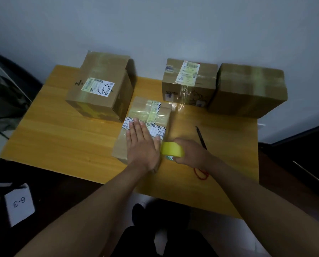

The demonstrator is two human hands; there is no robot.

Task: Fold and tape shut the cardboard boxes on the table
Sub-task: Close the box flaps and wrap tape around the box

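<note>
Left hand (143, 143) flat, fingers straight, pressing the small box (145, 127) top, likely pinning flaps for the strip. Right hand (190, 153) grips the yellow tape roll (172, 150) at the box's right edge, just beside the left hand. Scissors (201, 171) under the right wrist, pen (201, 138) just beyond, on the bench (62, 141). Three taped boxes (101, 89) well beyond both hands.

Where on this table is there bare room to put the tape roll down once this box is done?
Barest: the table's near-left wood, between the left tall box and the front edge. A smaller patch lies right of the pen, below the right box. Crowded: the back row, and around the small box under the left hand; the right hand holds the tape roll.
</note>
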